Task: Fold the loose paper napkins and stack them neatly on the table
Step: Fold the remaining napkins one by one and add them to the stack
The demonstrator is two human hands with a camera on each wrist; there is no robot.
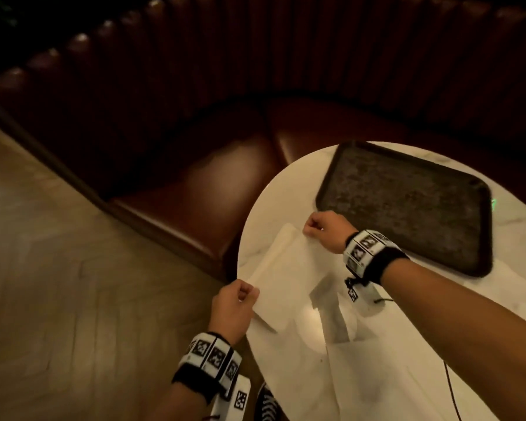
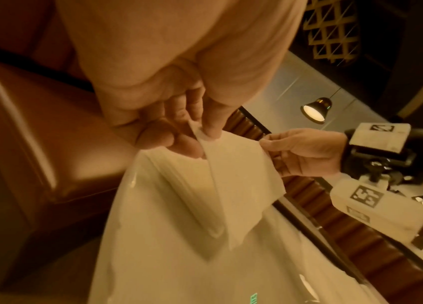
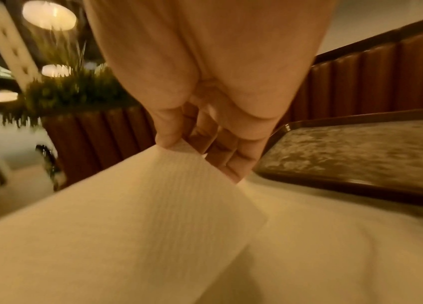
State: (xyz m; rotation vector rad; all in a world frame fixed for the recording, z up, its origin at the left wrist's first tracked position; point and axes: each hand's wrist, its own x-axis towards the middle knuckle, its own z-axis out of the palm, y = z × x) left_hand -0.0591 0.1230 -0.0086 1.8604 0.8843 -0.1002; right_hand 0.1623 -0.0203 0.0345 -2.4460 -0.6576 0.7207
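A white paper napkin (image 1: 289, 278) hangs stretched between both hands just above the round white table (image 1: 498, 323). My left hand (image 1: 236, 305) pinches its near corner at the table's left edge. My right hand (image 1: 322, 230) pinches the far corner, close to the tray. In the left wrist view the thumb and fingers (image 2: 211, 125) clamp the napkin (image 2: 241, 174), with a flat stack of napkins (image 2: 179, 185) beneath. The right wrist view shows the ribbed napkin (image 3: 140, 216) hanging from the pinch (image 3: 176, 144). More loose napkin sheets (image 1: 371, 387) lie spread on the table in front.
A dark rectangular tray (image 1: 407, 205) sits on the far half of the table, just beyond my right hand. A brown leather booth seat (image 1: 207, 189) curves round the table's left and back. Wooden herringbone floor (image 1: 58, 284) lies to the left. A thin cable (image 1: 451, 387) trails across the table at right.
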